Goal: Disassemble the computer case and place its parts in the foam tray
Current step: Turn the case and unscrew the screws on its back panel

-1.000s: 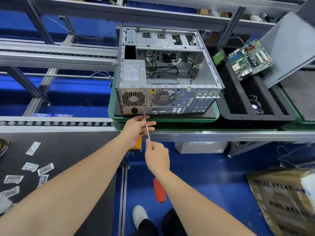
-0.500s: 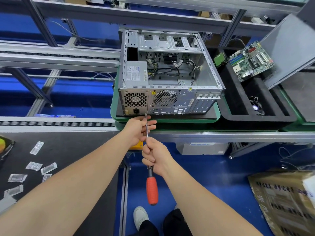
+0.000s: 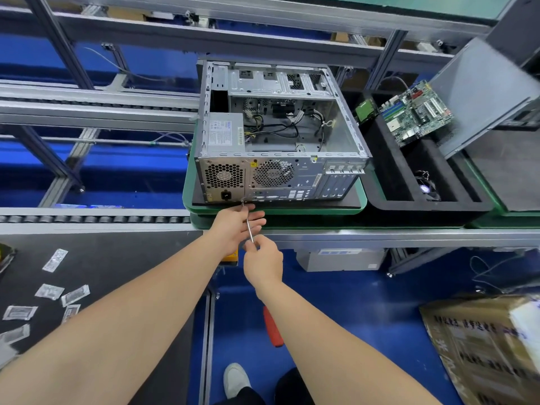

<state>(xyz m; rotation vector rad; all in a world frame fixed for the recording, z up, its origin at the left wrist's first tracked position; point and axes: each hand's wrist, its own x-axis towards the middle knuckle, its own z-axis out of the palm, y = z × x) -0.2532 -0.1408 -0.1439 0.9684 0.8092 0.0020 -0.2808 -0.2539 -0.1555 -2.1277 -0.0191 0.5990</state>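
The computer case (image 3: 280, 135) sits open at frame centre: stiff sheet metal, probably heavy, best held by its frame rails. At its lower rear the right hand (image 3: 263, 264) pinches the screwdriver (image 3: 248, 225) shaft. The left hand (image 3: 233, 232), fingers relaxed, steadies it. The foam tray (image 3: 423, 207) lies just right.

packets (image 3: 49, 290) scattered on black mat (image 3: 122, 264); cardboard box (image 3: 482, 352)

computer case (image 3: 277, 176) open-topped, cables (image 3: 285, 130) crossing inside
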